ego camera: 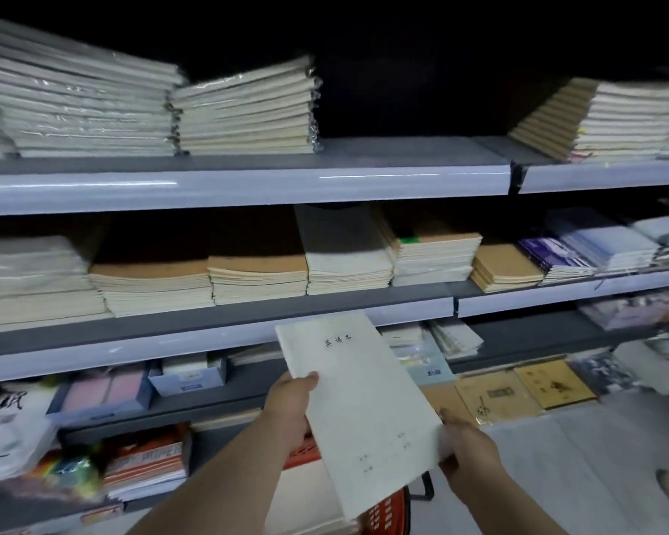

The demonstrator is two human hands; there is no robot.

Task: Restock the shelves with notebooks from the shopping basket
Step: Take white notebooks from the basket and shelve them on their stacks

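**White notebook held up in front of the shelves**

Both of your hands grasp the white notebook (360, 399). Your left hand (290, 411) grips its left edge, with the thumb lying on the cover. Your right hand (468, 446) pinches the lower right edge. The notebook is tilted, with its top corner over the front rim of the middle shelf (170, 326), just below the cream stack (348, 264) lying there. The red shopping basket (387, 511) shows beneath the notebook's lower end, between your forearms.
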